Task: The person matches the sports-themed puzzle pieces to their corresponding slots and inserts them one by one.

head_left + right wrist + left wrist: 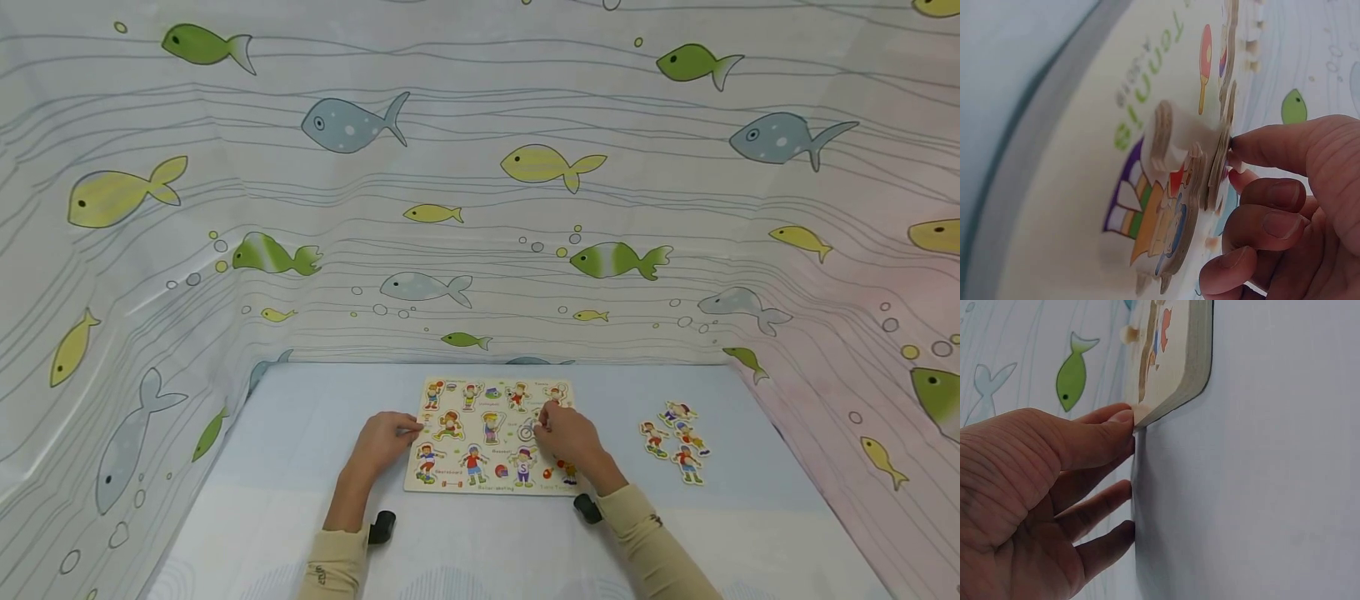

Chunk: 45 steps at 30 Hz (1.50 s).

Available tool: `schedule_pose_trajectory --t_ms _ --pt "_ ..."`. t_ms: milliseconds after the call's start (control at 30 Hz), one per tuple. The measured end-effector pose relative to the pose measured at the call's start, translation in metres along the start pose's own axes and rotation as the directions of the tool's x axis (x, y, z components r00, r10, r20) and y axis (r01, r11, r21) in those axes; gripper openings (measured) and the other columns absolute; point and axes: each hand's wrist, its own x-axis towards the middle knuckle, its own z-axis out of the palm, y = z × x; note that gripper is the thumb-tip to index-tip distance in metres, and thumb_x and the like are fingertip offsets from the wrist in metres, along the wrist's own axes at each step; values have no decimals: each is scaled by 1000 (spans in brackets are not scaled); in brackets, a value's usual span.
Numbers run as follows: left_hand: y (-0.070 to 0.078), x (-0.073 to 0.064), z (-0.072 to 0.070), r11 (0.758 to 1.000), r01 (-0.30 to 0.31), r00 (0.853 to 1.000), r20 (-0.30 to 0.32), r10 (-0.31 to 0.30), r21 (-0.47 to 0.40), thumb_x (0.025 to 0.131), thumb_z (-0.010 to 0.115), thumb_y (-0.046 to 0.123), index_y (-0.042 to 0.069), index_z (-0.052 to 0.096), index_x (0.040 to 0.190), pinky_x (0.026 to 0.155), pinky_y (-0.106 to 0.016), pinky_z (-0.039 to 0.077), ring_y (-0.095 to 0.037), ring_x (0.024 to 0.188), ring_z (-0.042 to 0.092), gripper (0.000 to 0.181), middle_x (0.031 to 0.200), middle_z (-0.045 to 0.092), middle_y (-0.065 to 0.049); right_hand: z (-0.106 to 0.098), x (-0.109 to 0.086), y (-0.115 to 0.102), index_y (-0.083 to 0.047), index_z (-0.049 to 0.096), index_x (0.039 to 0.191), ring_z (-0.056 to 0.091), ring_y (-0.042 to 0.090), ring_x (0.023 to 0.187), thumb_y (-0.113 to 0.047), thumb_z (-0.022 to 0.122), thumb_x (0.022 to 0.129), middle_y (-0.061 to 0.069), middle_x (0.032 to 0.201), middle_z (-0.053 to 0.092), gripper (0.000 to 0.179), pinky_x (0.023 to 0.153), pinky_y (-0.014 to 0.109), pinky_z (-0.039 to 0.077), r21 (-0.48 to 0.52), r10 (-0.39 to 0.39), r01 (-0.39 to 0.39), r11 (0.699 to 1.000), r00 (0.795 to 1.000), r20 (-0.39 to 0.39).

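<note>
A wooden peg puzzle board (412, 483) with printed sports figures lies flat on the table. My left hand (381, 442) is at its left edge; in the left wrist view thumb and index finger pinch the board's edge (1194, 375), the other fingers reaching down beside it. Over the board's right part, my right hand (573, 437) pinches a puzzle piece with a bicycle wheel (527, 431) between thumb and index finger. The right wrist view shows this piece (1219, 172) edge-on, partly hidden by the fingertips. Nearer that camera, a table tennis figure piece (1166, 231) sits in the board.
Several loose figure pieces (687, 464) lie grouped on the table to the right of the board. A pale cloth (262, 467) covers the table. Fish-printed sheeting (480, 242) encloses the back and sides. Black wrist cameras (382, 527) sit near both cuffs.
</note>
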Motion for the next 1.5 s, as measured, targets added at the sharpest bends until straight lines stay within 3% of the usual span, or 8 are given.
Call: schedule_pose_trajectory --t_ms 967,1500 --pt "0 -1 -2 999 -31 999 -16 31 21 83 77 4 6 79 96 94 -51 49 -34 105 65 13 105 72 -11 4 0 -4 -15 57 90 45 13 47 -24 64 96 -3 59 49 13 42 27 33 0 -11 11 1000 1000 0" --pt "1 0 -1 1000 28 1000 11 -28 -1 84 77 6 7 79 98 97 -51 47 -34 110 63 14 110 72 -11 -2 -4 -4 -15 62 96 43 13 44 -29 66 95 -2 56 50 14 40 27 31 -15 11 -11 1000 1000 -3"
